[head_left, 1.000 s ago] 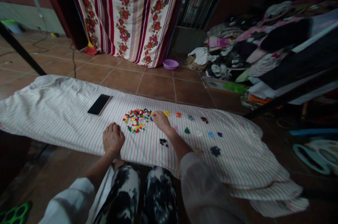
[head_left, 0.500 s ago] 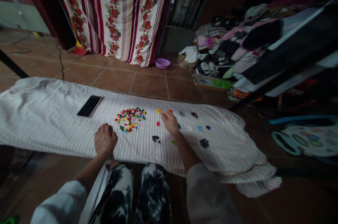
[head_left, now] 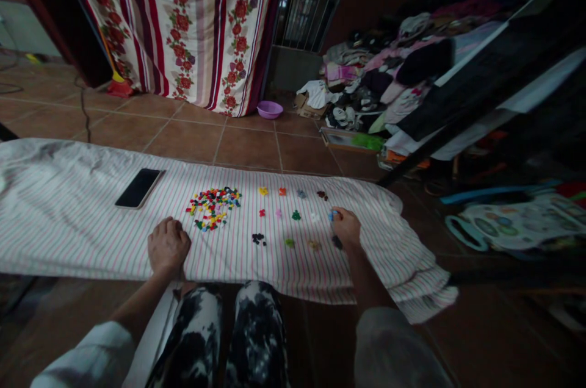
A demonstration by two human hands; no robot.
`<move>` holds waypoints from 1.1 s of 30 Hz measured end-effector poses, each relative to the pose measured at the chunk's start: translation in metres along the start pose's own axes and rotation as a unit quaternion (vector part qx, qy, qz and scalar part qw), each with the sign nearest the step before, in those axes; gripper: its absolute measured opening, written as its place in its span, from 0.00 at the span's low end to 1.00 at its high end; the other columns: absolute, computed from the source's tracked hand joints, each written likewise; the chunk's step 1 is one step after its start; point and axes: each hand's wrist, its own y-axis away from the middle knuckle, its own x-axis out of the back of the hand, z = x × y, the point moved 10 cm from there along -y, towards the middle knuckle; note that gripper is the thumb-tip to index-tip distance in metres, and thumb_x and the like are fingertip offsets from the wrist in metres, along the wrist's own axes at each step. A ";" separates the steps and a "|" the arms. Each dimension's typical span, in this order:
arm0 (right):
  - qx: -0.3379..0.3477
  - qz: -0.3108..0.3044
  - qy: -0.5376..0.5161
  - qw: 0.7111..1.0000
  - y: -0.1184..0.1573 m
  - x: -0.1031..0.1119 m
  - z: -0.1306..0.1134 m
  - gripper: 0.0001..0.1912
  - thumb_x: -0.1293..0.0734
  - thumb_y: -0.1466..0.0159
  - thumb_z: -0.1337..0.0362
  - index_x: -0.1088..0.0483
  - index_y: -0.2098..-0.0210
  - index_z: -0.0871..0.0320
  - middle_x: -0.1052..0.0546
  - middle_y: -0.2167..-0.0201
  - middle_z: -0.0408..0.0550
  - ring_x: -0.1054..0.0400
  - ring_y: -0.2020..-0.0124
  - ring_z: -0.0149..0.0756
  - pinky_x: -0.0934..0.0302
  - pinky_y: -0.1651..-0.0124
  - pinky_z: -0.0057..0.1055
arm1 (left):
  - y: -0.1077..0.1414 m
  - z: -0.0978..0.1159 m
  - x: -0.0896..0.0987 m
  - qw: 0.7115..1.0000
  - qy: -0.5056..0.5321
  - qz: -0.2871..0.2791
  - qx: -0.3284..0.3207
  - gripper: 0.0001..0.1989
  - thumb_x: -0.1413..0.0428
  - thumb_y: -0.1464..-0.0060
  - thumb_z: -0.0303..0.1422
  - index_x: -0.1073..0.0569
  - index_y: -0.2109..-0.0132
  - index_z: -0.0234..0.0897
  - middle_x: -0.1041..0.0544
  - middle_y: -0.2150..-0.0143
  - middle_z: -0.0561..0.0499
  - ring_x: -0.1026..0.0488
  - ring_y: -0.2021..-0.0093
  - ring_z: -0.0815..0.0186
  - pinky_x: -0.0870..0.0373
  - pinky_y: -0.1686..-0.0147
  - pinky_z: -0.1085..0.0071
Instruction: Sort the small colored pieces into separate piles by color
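Pieces in light blue [head_left: 332,215] are lying at the right hand's [head_left: 347,227] fingertips, on their left.
The right hand is bending its fingers down, but whether they are pinching a piece cannot be told; dark pieces [head_left: 337,242] are sitting just beside it. The left hand [head_left: 169,246] is resting palm-down on the striped cloth [head_left: 91,211], its grip unclear, lying nearer the mixed pile [head_left: 213,208].
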 end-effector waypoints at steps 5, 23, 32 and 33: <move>-0.016 -0.016 0.032 0.999 0.003 0.000 0.016 0.18 0.43 0.48 0.69 0.23 0.67 0.58 0.23 0.70 0.53 0.30 0.63 0.41 0.36 0.53 0.37 | -0.001 0.000 -0.001 1.000 -0.006 -0.004 0.006 0.12 0.53 0.44 0.31 0.29 0.56 0.34 0.26 0.47 0.39 0.31 0.49 0.52 0.36 0.52 0.55; -0.001 0.005 0.013 1.000 0.011 0.007 0.006 0.19 0.44 0.46 0.67 0.24 0.63 0.59 0.22 0.64 0.54 0.31 0.60 0.42 0.36 0.51 0.38 | 0.000 -0.002 -0.003 1.000 0.002 0.000 0.000 0.12 0.53 0.44 0.31 0.29 0.56 0.34 0.27 0.47 0.38 0.31 0.50 0.51 0.37 0.53 0.55; 0.076 -0.026 -0.063 0.995 0.013 -0.016 -0.066 0.17 0.43 0.44 0.66 0.25 0.63 0.57 0.22 0.63 0.53 0.30 0.59 0.41 0.35 0.51 0.38 | 0.000 -0.002 -0.002 1.000 0.001 0.006 0.001 0.11 0.52 0.45 0.29 0.29 0.57 0.35 0.27 0.48 0.39 0.32 0.49 0.52 0.37 0.52 0.57; 0.089 -0.035 -0.077 0.992 0.015 -0.021 -0.078 0.16 0.43 0.44 0.66 0.25 0.63 0.57 0.22 0.63 0.53 0.29 0.59 0.41 0.35 0.51 0.37 | 0.000 -0.002 -0.003 1.000 0.000 0.005 0.001 0.11 0.52 0.45 0.29 0.29 0.56 0.34 0.27 0.47 0.39 0.32 0.49 0.52 0.37 0.52 0.57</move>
